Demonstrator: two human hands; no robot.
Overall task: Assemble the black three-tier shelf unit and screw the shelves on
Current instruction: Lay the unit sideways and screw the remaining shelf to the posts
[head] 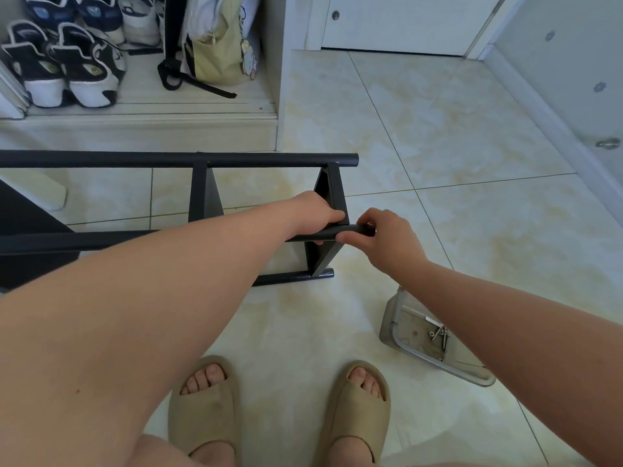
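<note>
Shelf unit (205, 197) mostly joined; L grip (317, 214) wraps near pole (67, 242), R grip (387, 241) pinches its end; screws (438, 335) left in tray (387, 318).

Soft, even light fills the scene, bright without harsh glare; the glossy floor tiles (455, 136) carry a pale sheen; shadows are faint and diffuse; wide-angle distortion bends straight lines near the edges; the nearest foreground looks slightly soft, the centre is sharp.
</note>
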